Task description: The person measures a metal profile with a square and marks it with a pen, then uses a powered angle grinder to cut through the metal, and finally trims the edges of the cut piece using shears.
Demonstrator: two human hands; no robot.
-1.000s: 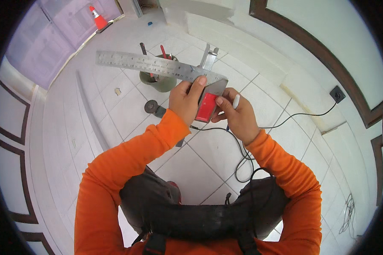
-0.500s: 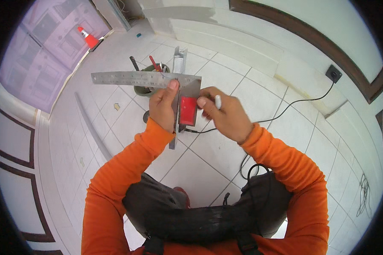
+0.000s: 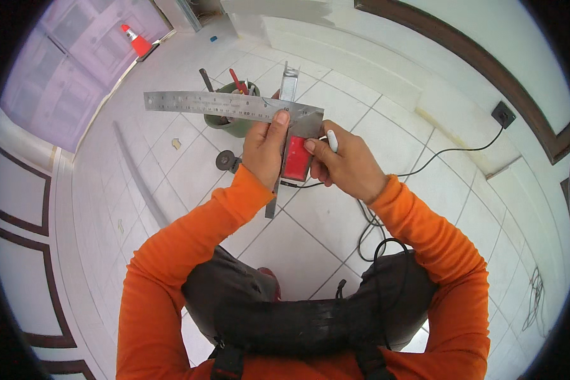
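My left hand (image 3: 264,145) is closed on a steel square (image 3: 215,102), its thumb on the ruled blade, which lies crosswise; a narrow metal strip shows below, near my wrist. My right hand (image 3: 344,161) is closed with a white marker (image 3: 332,141) standing up from its fingers, and its thumb presses the edge of a red-faced metal piece (image 3: 296,161) under the blade's right end. A silver metal channel (image 3: 289,79) sticks out beyond the blade. Behind the blade stands a green bucket (image 3: 237,126) of tools; a dark grinder-like tool (image 3: 227,161) lies beside my left hand.
A black outlet box (image 3: 503,115) with a cord sits by the right wall. An orange cone (image 3: 138,43) stands before purple-covered doors (image 3: 63,76). A long pale strip (image 3: 139,177) lies at left. Coiled cord (image 3: 367,244) is near my right knee; thin wire (image 3: 533,301) lies far right.
My hands have turned the square, so its blade, earlier more slanted, became level and now slopes slightly again. Since half a second ago, both hands sit a little higher and further right in view.
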